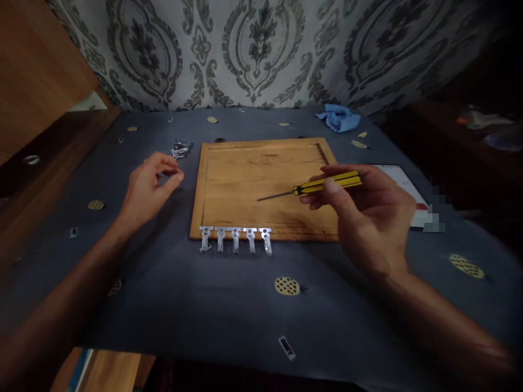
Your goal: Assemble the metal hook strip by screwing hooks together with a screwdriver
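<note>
My right hand (368,218) grips a screwdriver (329,183) with a yellow and black handle. Its thin shaft points left above a framed wooden board (261,185) lying flat on the table. Along the board's front edge sits a row of several small silver metal fittings (236,239), each with a T-shaped plate and an arm jutting toward me. Left of the board, my left hand (151,188) hovers with thumb and fingertips brought together in a pinch; anything small between them is too unclear to see. Just beyond it lies a little heap of similar metal fittings (180,148).
A dark blue cloth (229,305) printed with pineapples covers the table. At the back right lies a crumpled blue rag (339,118). A tablet-like device (398,182) is partly behind my right hand. A patterned curtain (261,54) hangs behind, and wooden furniture (41,60) stands at left.
</note>
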{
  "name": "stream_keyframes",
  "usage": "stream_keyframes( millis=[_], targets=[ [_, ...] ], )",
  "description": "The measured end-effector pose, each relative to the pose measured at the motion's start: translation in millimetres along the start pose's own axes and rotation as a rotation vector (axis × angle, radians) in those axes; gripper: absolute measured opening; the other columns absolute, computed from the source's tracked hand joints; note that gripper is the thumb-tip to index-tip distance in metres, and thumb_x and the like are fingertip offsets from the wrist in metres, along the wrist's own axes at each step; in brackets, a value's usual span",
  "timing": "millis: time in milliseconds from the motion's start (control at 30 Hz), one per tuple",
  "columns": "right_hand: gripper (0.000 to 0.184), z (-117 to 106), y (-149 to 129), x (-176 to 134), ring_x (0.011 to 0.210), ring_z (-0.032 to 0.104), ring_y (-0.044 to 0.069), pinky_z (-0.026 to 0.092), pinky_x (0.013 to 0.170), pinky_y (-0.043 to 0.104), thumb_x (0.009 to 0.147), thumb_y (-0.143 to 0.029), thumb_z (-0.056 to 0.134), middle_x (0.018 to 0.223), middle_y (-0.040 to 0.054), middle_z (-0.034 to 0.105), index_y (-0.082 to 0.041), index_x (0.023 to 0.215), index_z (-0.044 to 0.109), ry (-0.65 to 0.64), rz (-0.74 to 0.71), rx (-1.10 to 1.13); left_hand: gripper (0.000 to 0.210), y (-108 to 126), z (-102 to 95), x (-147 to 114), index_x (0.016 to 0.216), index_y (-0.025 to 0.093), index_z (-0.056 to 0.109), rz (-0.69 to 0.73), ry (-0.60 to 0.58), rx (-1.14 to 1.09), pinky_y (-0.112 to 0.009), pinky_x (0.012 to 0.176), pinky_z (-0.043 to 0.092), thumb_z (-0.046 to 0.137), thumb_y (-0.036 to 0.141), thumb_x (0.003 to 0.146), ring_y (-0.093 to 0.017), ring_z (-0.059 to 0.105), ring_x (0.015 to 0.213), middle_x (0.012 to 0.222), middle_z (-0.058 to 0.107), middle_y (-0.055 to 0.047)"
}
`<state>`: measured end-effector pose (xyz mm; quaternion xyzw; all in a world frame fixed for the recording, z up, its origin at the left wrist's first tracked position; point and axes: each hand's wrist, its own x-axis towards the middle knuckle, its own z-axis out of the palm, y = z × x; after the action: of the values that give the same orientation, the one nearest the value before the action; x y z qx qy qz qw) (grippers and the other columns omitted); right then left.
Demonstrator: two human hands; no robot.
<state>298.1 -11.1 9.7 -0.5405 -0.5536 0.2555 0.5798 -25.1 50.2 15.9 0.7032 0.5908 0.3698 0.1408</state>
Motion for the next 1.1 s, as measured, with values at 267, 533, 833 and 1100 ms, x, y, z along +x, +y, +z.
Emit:
stream_keyframes(
  millis=[267, 533, 833, 1100],
  targets=[
    [0.037, -14.6, 22.5, 30.5, 0.065, 0.072, 0.025, 0.054, 0.054, 0.032, 0.070, -0.055, 0.078, 0.076, 0.0071, 0.077, -0.022, 0.085, 0.076, -0.205, 0.145, -0.212, 0.021, -64.5, 1.6, 11.1, 0.091, 0.022, 0.056, -0.123, -0.015, -0.140, -0.031, 0.071, 0.051, 0.063, 0.038, 0.079, -0.022, 0.071, 0.081, 0.084, 0.072, -0.003],
    [0.023, -27.8, 78.5, 46.8, 0.085, 0.078, 0.034, 0.064, 0.076, 0.048, 0.080, -0.054, 0.068, 0.095, 0.0049, 0.082, -0.037, 0.091, 0.080, -0.467, -0.182, -0.448, 0.008, -73.2, 11.5, 26.6, 0.092, 0.023, 0.057, -0.085, -0.037, -0.040, -0.030, 0.071, 0.052, 0.058, 0.027, 0.085, -0.019, 0.070, 0.077, 0.082, 0.072, -0.001],
    [0.018, -31.2, 95.8, 42.4, 0.080, 0.077, 0.033, 0.063, 0.065, 0.047, 0.088, -0.050, 0.066, 0.097, 0.0055, 0.080, -0.045, 0.105, 0.073, -0.442, -0.355, -0.461, 0.005, -68.7, 20.7, 37.6, 0.087, 0.023, 0.059, -0.087, -0.117, 0.195, -0.034, 0.080, 0.049, 0.063, 0.021, 0.088, -0.022, 0.064, 0.084, 0.087, 0.069, -0.003],
    [0.011, -17.3, 52.8, 48.3, 0.065, 0.075, 0.026, 0.055, 0.049, 0.034, 0.089, -0.039, 0.071, 0.082, 0.0070, 0.080, -0.030, 0.091, 0.076, -0.427, -0.551, -0.419, 0.013, -57.4, 21.4, 36.6, 0.077, 0.023, 0.053, -0.073, -0.145, 0.325, -0.038, 0.084, 0.047, 0.058, 0.017, 0.088, -0.026, 0.062, 0.091, 0.089, 0.065, -0.006]
  ],
)
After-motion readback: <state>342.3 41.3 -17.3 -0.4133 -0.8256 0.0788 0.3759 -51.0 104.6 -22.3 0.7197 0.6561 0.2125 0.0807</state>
